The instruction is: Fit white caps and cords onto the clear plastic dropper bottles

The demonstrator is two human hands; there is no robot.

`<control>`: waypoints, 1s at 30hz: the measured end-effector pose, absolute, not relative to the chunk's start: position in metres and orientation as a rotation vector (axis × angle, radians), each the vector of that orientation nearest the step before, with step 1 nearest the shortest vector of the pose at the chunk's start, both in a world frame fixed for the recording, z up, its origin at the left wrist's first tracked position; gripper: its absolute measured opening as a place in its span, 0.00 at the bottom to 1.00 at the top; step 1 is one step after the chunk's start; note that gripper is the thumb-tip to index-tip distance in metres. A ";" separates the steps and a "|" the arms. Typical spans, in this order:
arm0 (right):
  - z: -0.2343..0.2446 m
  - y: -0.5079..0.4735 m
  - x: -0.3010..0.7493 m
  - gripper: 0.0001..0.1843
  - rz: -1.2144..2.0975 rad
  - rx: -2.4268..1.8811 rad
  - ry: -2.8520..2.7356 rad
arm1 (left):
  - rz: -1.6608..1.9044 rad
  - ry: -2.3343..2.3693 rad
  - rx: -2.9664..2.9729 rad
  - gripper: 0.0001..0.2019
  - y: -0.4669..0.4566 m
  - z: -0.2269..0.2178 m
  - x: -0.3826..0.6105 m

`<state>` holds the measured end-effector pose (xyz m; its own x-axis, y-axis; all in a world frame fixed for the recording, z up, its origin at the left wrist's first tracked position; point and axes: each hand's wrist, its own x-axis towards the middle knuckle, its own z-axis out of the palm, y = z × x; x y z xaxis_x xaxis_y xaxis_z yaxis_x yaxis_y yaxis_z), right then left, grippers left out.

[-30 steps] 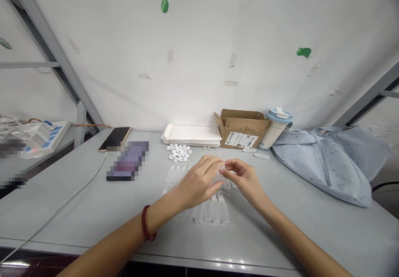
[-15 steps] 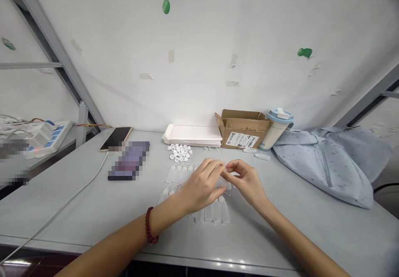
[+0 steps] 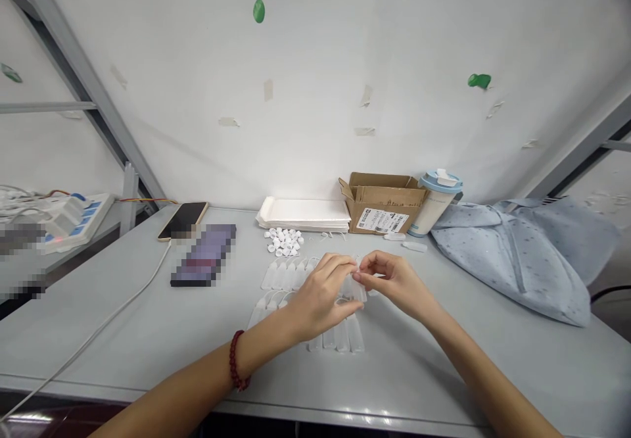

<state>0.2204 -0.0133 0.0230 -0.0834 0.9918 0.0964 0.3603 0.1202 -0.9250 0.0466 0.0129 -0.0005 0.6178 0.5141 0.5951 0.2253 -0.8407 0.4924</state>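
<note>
While the thumb and forefinger of the right hand point(image 3: 394, 283) are pinched together on the upper end of a translucent tube point(image 3: 359, 291), the left hand point(image 3: 323, 296) bends over the same piece from the other side, its fingertips meeting the right ones and its thumb spread lower down. Whether the left fingers clamp the tube or merely steady it cannot be told, and any small part inside the pinch is hidden. The tube is in front of the cardboard box point(image 3: 384, 209), on the box's near side. A beaded red bracelet point(image 3: 237, 360) circles the left wrist. Beneath and beside the left hand, partly covered, similar tubes lie in two rows, a farther row point(image 3: 283, 275) and a nearer row point(image 3: 336, 338), both in front of the box and mostly to its left; thin loops show at several upper ends. Left of the box, a heap of white caps point(image 3: 284, 242) lies before a stack of white envelopes point(image 3: 305, 214). Two loose tubes point(image 3: 414, 247) rest close to the box's front right corner. Just right of the box stands a lidded cup point(image 3: 434, 206); farther right, a pale blue cloth bag point(image 3: 507, 264) slumps. Well left of the box lies a phone point(image 3: 183, 221).
</note>
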 end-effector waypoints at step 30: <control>0.027 -0.014 0.251 0.11 1.571 -1.418 -2.074 | 0.479 0.586 2.571 0.18 -0.021 -0.008 0.056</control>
